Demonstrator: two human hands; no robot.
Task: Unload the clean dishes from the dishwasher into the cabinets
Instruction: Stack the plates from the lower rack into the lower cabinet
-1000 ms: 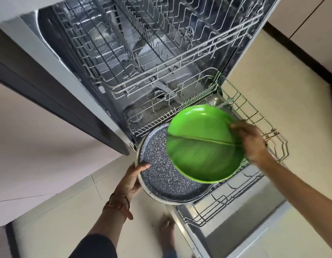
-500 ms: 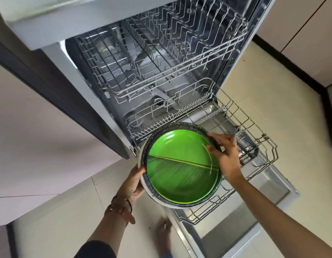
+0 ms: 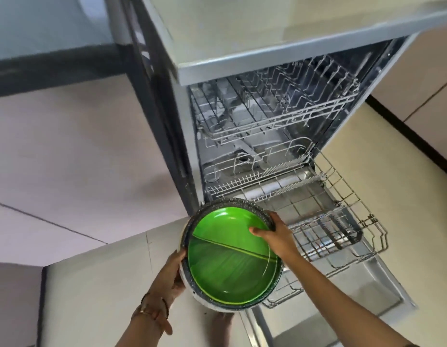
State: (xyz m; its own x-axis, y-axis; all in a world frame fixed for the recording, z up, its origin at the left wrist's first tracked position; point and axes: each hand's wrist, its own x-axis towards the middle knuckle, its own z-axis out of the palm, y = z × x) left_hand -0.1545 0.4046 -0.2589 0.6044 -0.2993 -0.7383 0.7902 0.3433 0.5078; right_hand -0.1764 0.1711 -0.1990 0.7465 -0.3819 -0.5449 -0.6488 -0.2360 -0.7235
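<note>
Green plate (image 3: 230, 256) sits nested in the speckled pan (image 3: 207, 207); left hand (image 3: 167, 274) grips the pan's rim, right hand (image 3: 275, 236) pinches both at the far edge, over the dishwasher's lower rack (image 3: 342, 221).

The round green plastic plate (image 3: 232, 256), a second ago tilted in the air in the right hand (image 3: 277, 236), now lies nested inside the dark speckled round pan (image 3: 230, 202). That hand has moved to grip the pan's far rim, thumb on the plate.
</note>
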